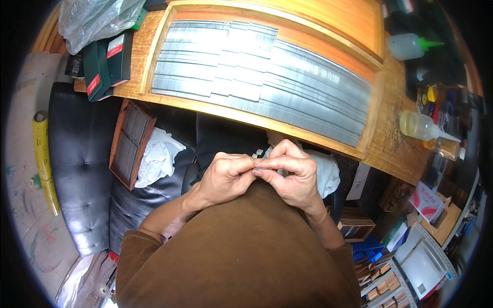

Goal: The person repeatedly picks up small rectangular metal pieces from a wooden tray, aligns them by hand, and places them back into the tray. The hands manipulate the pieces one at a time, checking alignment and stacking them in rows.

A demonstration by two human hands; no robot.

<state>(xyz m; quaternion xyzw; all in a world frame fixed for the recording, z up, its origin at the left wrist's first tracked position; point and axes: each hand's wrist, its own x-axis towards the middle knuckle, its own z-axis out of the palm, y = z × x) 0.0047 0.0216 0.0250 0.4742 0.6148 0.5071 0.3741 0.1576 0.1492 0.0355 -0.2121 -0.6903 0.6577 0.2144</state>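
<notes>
In front of my brown shirt, my left hand (224, 175) and my right hand (294, 173) meet fingertip to fingertip. Both are closed in a pinch on a small thin piece (263, 168); only a sliver with a bluish edge shows, and the fingers cover the rest. Just beyond the hands is the near edge of a shallow wooden tray (226, 114) on the table. Rows of flat, shiny grey metal strips (241, 61) lie in it, overlapping in stepped stacks.
Dark green boxes (97, 69) and a plastic bag (97, 20) sit at the table's left. A smaller framed tray (132, 143) leans on the black seat (77, 164) beside white cloth (160, 156). Squeeze bottles (418, 126) stand right; a yellow roll (45, 159) lies far left.
</notes>
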